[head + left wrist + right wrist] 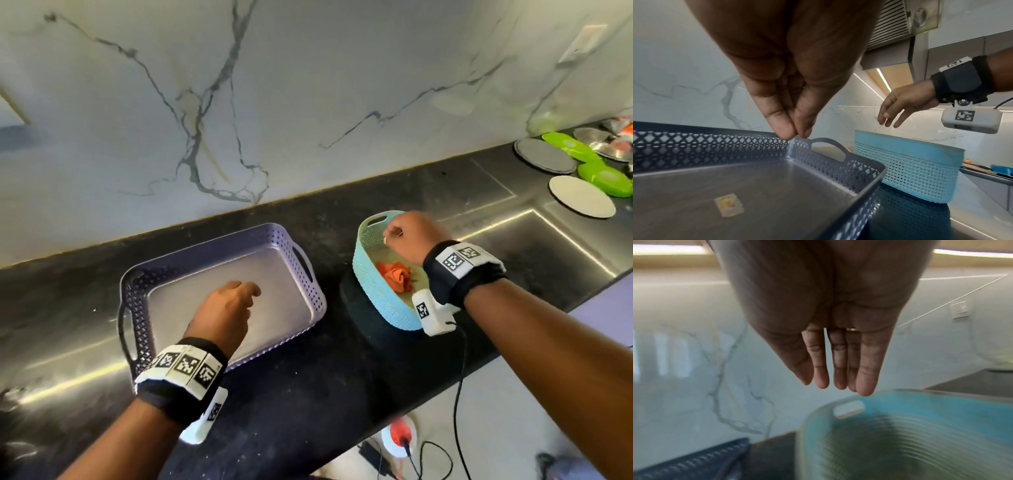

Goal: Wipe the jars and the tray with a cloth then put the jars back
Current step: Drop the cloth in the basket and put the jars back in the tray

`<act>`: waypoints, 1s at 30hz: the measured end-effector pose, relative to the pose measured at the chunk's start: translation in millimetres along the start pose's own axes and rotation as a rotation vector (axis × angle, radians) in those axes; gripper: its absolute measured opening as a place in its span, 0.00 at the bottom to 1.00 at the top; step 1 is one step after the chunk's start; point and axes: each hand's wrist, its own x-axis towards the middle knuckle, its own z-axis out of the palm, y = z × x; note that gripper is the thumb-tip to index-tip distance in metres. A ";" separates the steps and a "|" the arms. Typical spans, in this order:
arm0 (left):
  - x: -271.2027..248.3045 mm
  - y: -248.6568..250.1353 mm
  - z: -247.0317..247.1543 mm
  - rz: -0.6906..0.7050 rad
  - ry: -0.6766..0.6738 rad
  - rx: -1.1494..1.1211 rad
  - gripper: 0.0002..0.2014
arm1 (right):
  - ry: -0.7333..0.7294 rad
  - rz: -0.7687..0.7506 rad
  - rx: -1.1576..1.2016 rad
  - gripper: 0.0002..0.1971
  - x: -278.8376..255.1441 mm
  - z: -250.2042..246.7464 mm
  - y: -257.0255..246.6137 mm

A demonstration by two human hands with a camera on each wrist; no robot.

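An empty purple perforated tray lies on the black counter; a pale sticker patch marks its floor. My left hand hovers over the tray's middle, fingers pointing down with thumb and fingertip touching, holding nothing. To the right stands a light-blue oval basket with a crumpled orange cloth inside. My right hand hangs above the basket's far end, its fingers straight and empty. No jars are in view.
A marble wall backs the counter. At the far right lie round lids and green lids. The counter's front edge runs diagonally; below it a power strip and cables sit on the floor.
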 end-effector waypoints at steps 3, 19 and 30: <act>-11.5 -20.4 -3.7 -0.053 0.039 -0.002 0.15 | 0.052 -0.141 0.159 0.06 -15.6 18.2 -52.5; -63.9 -146.3 -22.1 -0.681 -0.050 -0.005 0.53 | -0.496 -0.101 0.050 0.57 -24.1 132.0 -148.7; -27.7 -193.3 -59.0 -0.700 -0.073 -0.154 0.53 | -0.447 -0.025 0.018 0.53 8.7 145.4 -188.8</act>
